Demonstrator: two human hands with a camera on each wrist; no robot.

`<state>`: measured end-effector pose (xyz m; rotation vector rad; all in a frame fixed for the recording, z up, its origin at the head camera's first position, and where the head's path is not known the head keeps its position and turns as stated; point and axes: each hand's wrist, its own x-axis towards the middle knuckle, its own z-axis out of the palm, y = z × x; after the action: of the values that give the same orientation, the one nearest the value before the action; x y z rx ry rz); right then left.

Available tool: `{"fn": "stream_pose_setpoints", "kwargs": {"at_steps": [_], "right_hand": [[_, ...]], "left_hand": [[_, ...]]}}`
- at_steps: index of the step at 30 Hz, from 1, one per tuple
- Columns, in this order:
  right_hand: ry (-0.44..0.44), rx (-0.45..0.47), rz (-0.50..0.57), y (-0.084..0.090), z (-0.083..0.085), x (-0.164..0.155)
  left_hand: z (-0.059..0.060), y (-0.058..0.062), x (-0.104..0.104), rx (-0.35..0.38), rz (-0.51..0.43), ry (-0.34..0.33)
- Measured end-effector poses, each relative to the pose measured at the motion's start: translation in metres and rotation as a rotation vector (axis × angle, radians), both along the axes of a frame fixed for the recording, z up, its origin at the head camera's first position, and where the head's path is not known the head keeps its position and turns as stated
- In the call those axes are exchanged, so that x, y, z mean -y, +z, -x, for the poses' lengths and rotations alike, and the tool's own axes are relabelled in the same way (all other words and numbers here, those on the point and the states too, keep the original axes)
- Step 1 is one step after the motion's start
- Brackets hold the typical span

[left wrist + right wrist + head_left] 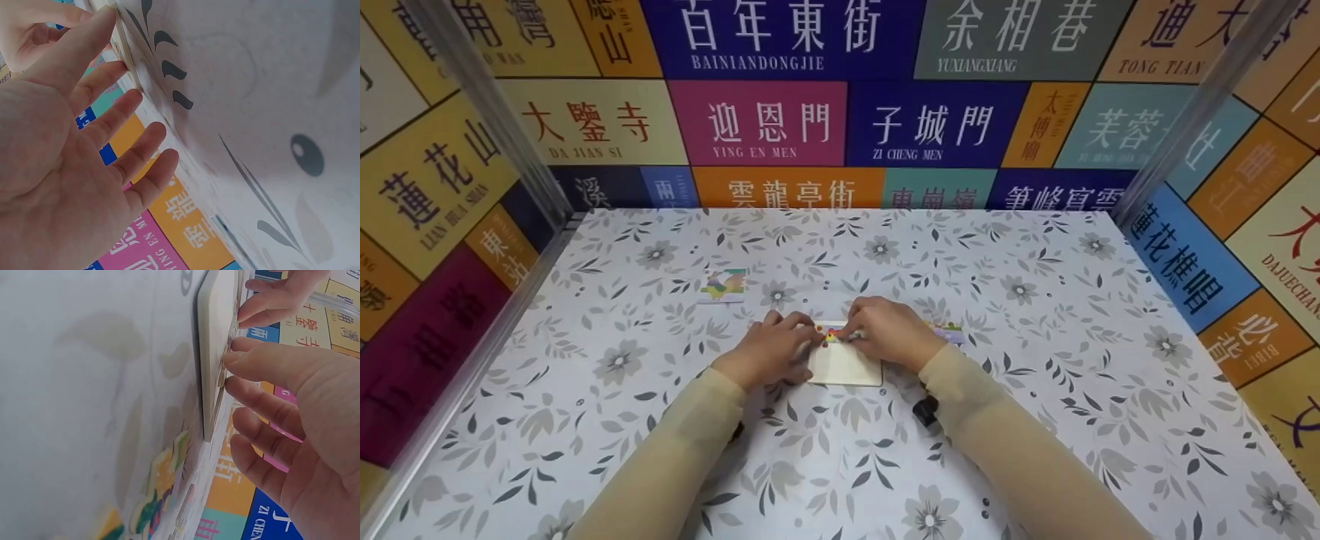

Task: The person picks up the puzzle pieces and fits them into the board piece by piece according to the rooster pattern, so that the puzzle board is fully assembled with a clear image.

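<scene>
I'm in a small booth-like space, walled in on three sides; I can't tell whether it belongs to a shop, an office or something else. Bright rectangular panels (769, 90) printed with Chinese characters and romanised names run across the top and down both sides of the frame. Greyish, see-through straight posts (491, 109) mark the upper-left and upper-right corners, enclosing a white desk (825, 480) patterned with grey flowers and leaves.

Table top's (840, 480) white with grey flowers and leaves all over. A cream board (846, 366) lies flat around the middle, a colorful squarish card (724, 286) sits back left, and right of the board are bright bits (160, 481), maybe fruit cutouts, kinda blurry.
</scene>
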<state>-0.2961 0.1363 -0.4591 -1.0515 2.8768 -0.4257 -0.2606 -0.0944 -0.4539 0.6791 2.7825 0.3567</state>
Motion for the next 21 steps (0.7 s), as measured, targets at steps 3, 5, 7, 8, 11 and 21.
{"fn": "stream_pose_setpoints", "kwargs": {"at_steps": [3, 5, 7, 8, 11, 21], "right_hand": [[0.007, 0.001, 0.001, 0.001, -0.001, -0.001], [0.000, -0.005, 0.015, 0.003, -0.002, -0.003], [-0.010, -0.016, 0.039, 0.004, -0.004, -0.005], [-0.016, -0.018, 0.051, 0.005, -0.005, -0.006], [-0.035, -0.016, 0.080, 0.007, -0.007, -0.012], [-0.095, -0.011, 0.129, 0.005, -0.014, -0.041]], "left_hand": [[0.000, 0.001, 0.000, 0.001, 0.001, -0.001], [0.001, 0.001, 0.000, 0.001, -0.005, -0.002], [0.000, 0.000, 0.001, -0.002, -0.010, -0.005], [0.000, 0.000, 0.001, -0.006, -0.012, -0.006], [0.000, -0.001, 0.002, -0.017, -0.012, -0.013], [0.002, 0.000, 0.001, 0.008, -0.011, -0.015]]}}
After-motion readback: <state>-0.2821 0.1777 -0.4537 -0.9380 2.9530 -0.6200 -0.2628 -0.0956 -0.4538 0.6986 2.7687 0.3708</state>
